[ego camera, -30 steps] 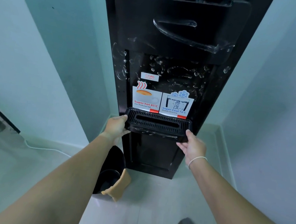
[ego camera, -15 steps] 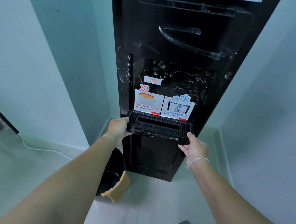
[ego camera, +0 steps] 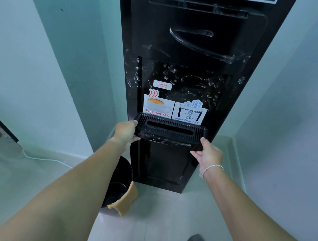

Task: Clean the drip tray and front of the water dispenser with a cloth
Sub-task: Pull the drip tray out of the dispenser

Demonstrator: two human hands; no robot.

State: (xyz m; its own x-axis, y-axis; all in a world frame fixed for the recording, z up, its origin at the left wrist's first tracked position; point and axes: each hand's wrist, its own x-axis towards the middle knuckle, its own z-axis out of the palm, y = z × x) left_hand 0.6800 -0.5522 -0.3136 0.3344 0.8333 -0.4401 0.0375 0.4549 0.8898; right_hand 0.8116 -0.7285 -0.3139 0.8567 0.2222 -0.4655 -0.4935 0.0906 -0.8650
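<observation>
A tall black water dispenser (ego camera: 191,45) stands in a corner, its front streaked with water drops and smears. The black slotted drip tray (ego camera: 170,130) sticks out under the hot and cold stickers. My left hand (ego camera: 126,132) grips the tray's left end. My right hand (ego camera: 208,155), with a white band on the wrist, holds the tray's right end from below. A tan cloth (ego camera: 126,202) hangs over the rim of a black bin on the floor, away from both hands.
The black bin (ego camera: 120,177) stands on the floor left of the dispenser's base. Pale walls close in on both sides. A white cable (ego camera: 40,158) runs along the left skirting. My shoes show at the bottom edge.
The view has tilted up a little, so more of the dispenser's top shows. Both hands stay on the ends of the drip tray, which has hardly moved.
</observation>
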